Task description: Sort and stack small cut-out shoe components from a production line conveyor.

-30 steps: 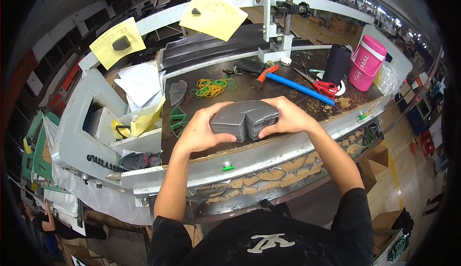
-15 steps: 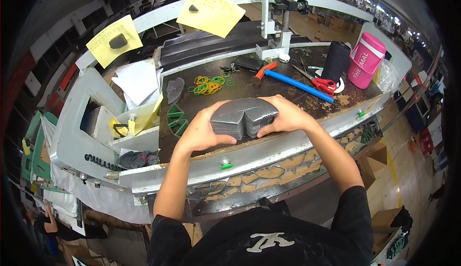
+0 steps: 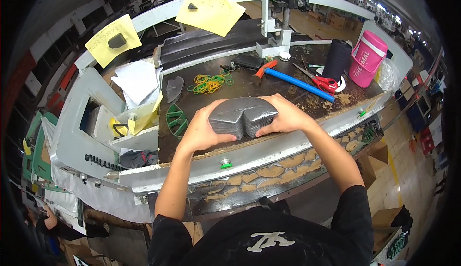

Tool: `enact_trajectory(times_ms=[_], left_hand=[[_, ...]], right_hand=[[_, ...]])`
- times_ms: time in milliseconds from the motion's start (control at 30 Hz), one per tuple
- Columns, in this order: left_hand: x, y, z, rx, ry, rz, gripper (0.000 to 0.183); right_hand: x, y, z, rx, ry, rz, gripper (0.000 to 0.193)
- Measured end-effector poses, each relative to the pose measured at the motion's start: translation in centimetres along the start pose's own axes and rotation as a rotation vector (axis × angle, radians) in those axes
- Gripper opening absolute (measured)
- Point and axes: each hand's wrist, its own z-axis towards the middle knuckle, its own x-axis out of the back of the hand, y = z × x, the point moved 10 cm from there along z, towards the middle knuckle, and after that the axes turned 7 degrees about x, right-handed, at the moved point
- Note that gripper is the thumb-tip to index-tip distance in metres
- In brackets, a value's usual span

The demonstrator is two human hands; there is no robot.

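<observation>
A thick stack of dark grey, fan-shaped cut pieces with a V-shaped notch in its near side is held between my two hands near the table's front edge. My left hand wraps round its left end, with the thumb along the near lower edge. At the opposite end my right hand presses inward, thumb on the layered near face. Fingers of both hands are partly hidden behind the stack. Left of it lie a green fan-shaped frame with ribs and a loose dark grey piece.
Behind the stack are yellow and green rubber bands, a hammer with a blue handle and red-handled scissors. A black thread cone and a pink flask stand at the right. White papers lie at the left.
</observation>
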Motion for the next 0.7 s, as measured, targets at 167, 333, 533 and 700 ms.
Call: enact_trajectory(times_ms=[167, 333, 533, 700], left_hand=[[0.1, -0.3, -0.1, -0.009, 0.017, -0.039, 0.088], [-0.3, -0.8, -0.1, -0.006, 0.017, -0.077, 0.089], [-0.3, -1.1, -0.3, 0.034, 0.002, -0.067, 0.096], [0.1, -1.4, -0.6, -0.114, 0.023, -0.544, 0.121]], right_hand=[[-0.4, 0.3, -0.2, 0.012, 0.032, 0.071, 0.08], [-1.0, 0.8, -0.6, 0.026, 0.028, 0.11, 0.075], [-0.9, 0.8, -0.5, 0.013, 0.024, 0.126, 0.082], [-0.5, 0.2, -1.1, 0.224, 0.223, 0.55, 0.108]])
